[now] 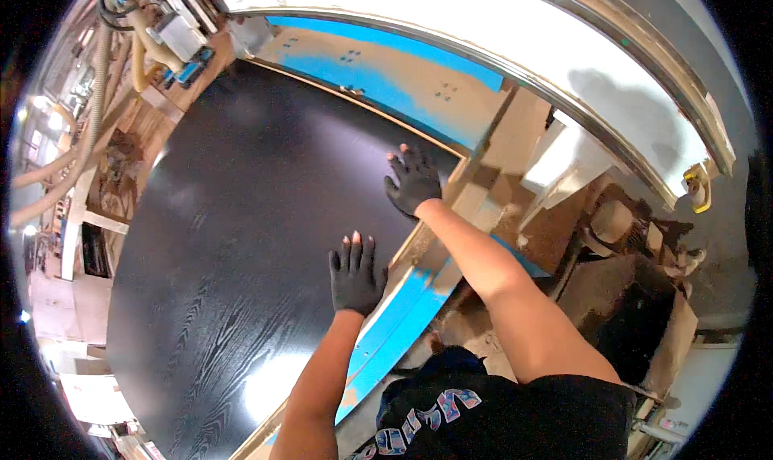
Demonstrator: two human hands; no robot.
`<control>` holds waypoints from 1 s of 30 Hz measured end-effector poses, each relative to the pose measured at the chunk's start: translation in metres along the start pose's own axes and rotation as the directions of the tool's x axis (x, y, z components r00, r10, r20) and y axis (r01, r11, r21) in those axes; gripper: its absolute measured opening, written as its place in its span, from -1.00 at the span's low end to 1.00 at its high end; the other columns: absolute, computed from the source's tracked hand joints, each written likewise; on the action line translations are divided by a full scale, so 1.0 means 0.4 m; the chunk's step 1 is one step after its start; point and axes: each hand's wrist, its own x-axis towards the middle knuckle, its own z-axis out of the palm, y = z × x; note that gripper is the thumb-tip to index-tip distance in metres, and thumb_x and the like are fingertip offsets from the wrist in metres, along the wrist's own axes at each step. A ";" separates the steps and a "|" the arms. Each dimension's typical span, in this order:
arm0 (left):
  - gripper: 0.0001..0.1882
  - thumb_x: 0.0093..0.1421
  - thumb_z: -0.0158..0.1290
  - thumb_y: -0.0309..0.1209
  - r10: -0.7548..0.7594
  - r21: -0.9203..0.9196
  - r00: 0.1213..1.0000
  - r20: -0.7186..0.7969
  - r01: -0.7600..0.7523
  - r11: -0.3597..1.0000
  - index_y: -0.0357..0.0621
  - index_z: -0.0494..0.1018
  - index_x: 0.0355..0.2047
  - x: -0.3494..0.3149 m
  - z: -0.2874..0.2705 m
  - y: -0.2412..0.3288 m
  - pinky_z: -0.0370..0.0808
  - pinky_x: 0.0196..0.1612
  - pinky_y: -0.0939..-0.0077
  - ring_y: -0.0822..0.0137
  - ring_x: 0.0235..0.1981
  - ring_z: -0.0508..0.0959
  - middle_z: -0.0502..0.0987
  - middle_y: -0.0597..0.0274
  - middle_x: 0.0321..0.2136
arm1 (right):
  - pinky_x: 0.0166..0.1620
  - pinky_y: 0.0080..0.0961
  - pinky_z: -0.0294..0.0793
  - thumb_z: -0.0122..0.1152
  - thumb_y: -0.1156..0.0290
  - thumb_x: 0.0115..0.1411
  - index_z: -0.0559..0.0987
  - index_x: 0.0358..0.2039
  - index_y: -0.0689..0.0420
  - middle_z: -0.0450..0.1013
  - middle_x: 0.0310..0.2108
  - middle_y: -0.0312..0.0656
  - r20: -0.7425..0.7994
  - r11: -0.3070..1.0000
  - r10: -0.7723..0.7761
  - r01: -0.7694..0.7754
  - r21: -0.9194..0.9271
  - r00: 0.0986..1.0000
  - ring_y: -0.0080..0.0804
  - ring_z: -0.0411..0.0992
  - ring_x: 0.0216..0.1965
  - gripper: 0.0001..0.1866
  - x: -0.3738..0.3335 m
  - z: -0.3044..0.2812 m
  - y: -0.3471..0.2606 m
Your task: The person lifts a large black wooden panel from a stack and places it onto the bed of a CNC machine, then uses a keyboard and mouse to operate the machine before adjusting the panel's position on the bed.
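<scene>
A large black board with a wood-grain surface (233,186) lies flat before me, glossy where light falls on it. My left hand (355,275), in a black glove with some bare fingertips, rests flat near the board's close edge, fingers stretched out. Farther off, near the board's right corner, my right hand (413,178) lies with spread fingers in a matching glove. Neither hand holds anything. Along the board's near side runs a pale wooden edge (419,247), and below it a worn blue machine surface (394,327).
A long white machine beam with metal rails (483,25) spans the far side. At the upper left stands a machine head with hoses (181,45). An open cardboard box (620,323) sits at my right among scraps. A yellow hook-like piece (699,190) hangs at the beam's end.
</scene>
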 end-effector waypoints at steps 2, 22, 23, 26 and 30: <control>-0.28 0.27 -0.06 -0.01 0.056 -0.001 0.997 0.049 -0.056 0.998 -0.05 0.11 0.35 -0.090 -0.033 -0.043 -0.10 0.37 -0.14 -0.08 0.39 0.03 0.05 -0.05 0.38 | 0.42 0.00 -0.26 -0.20 -0.15 0.29 0.19 0.37 -0.18 -0.03 0.42 -0.12 0.033 1.000 -0.019 0.018 0.024 0.999 -0.07 -0.15 0.44 -0.32 0.007 -0.005 0.024; -0.16 0.07 0.17 0.03 -0.210 0.047 0.972 0.104 0.206 0.977 -0.02 0.20 0.31 -0.689 -0.140 -0.314 -0.03 0.33 -0.22 -0.12 0.38 0.09 0.11 -0.08 0.35 | 0.36 0.13 -0.08 -0.03 -0.08 0.26 0.27 0.33 -0.08 0.09 0.35 0.13 -0.055 0.997 -0.058 0.055 -0.052 0.997 0.18 0.06 0.34 -0.32 0.050 0.006 0.081; -0.16 0.07 0.17 0.03 -0.210 0.039 0.973 0.098 0.207 0.977 -0.02 0.20 0.31 -0.692 -0.141 -0.315 -0.03 0.33 -0.22 -0.11 0.38 0.07 0.09 -0.07 0.36 | 0.36 0.12 -0.08 -0.04 -0.07 0.26 0.27 0.33 -0.07 0.08 0.35 0.14 -0.074 0.996 -0.070 0.065 -0.068 0.995 0.17 0.04 0.35 -0.33 0.048 0.004 0.077; -0.17 0.08 0.16 0.04 -0.209 0.023 0.974 0.091 0.208 0.978 0.00 0.21 0.31 -0.689 -0.141 -0.314 0.01 0.31 -0.21 -0.13 0.37 0.11 0.08 -0.06 0.37 | 0.36 0.10 -0.04 -0.04 -0.04 0.28 0.26 0.33 -0.07 0.09 0.35 0.14 -0.031 0.988 -0.063 0.058 -0.141 0.998 0.16 0.05 0.35 -0.35 0.047 -0.015 0.074; -0.23 0.10 0.13 0.05 -0.215 0.025 0.976 0.038 0.215 0.976 0.04 0.26 0.28 -0.683 -0.139 -0.303 0.07 0.30 -0.17 -0.04 0.37 0.13 0.12 0.01 0.36 | 0.36 0.07 -0.02 -0.03 0.01 0.29 0.20 0.36 -0.09 0.08 0.36 0.10 -0.073 0.980 -0.120 0.107 -0.165 0.990 0.14 0.08 0.34 -0.34 0.055 0.010 0.116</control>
